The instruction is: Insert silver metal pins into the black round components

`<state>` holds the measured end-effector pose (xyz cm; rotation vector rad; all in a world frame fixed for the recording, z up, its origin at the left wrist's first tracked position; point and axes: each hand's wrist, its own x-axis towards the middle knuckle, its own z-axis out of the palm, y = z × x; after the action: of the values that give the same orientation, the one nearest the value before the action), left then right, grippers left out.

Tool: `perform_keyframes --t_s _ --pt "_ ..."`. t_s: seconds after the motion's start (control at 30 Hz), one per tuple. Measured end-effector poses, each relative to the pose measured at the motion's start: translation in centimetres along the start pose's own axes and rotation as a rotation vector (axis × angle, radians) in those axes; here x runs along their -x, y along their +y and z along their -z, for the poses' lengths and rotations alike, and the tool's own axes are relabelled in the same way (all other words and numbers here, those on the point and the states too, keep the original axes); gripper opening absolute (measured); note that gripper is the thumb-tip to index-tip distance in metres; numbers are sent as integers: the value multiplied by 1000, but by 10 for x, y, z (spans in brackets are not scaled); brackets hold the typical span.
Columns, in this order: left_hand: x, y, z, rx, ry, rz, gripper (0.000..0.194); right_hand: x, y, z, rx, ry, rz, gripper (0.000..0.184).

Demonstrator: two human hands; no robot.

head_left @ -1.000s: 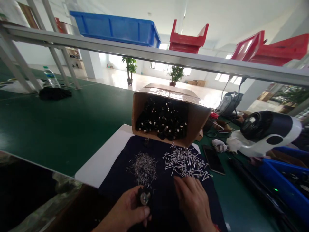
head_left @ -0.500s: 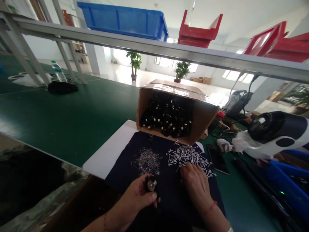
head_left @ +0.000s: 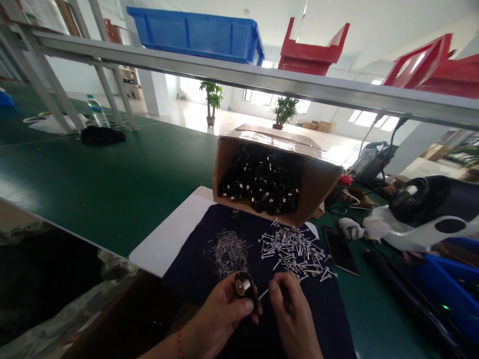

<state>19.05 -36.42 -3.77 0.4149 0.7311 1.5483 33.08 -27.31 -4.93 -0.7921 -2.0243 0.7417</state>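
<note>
The left hand (head_left: 219, 309) holds a black, rounded part with a shiny silver metal cylinder (head_left: 244, 286) in front of the worker, over a dark navy cloth (head_left: 196, 249); its grip is closed around the part, with the thumb pressed along the lower edge and the metal end facing up and to the left. The right hand (head_left: 294, 309), just beside it, has its thumb and fingers pinched together on a thin, straight silver metal pin (head_left: 264, 293), which slants toward the right side of the black part; whether its tip touches or enters that part cannot be told. Beyond the 2 hands lie 2 piles on the cloth: fine, short silver wire pieces (head_left: 229, 253) on the left and longer, headed silver metal pins (head_left: 294, 249) on the right. Behind them, a brown cardboard box (head_left: 318, 187) lies with its open side toward the worker, filled with black and silver parts (head_left: 262, 184); 1 small dark part with a metal glint (head_left: 235, 213) sits on the cloth near its front edge. Under the cloth is a flat white board (head_left: 168, 239), on the green worktop (head_left: 164, 164). To the right are a dark, flat phone (head_left: 340, 250) and a white and black fan (head_left: 434, 209).
</note>
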Motion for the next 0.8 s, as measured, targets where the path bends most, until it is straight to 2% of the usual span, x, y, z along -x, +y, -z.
perform_keyframes --t_s 0.23,0.53,0.7,0.8 --pt "1 2 1 19 -50 -22 32 1 -6 -5 -143 76 -21 23" --pt "0 7 1 56 -112 35 28 5 -7 4 -251 -63 0 13" --pt "-10 16 2 -18 -100 93 22 13 7 3 -129 -133 131 13" --pt "-17 17 2 -114 -81 173 26 19 18 0 63 -103 233 16"
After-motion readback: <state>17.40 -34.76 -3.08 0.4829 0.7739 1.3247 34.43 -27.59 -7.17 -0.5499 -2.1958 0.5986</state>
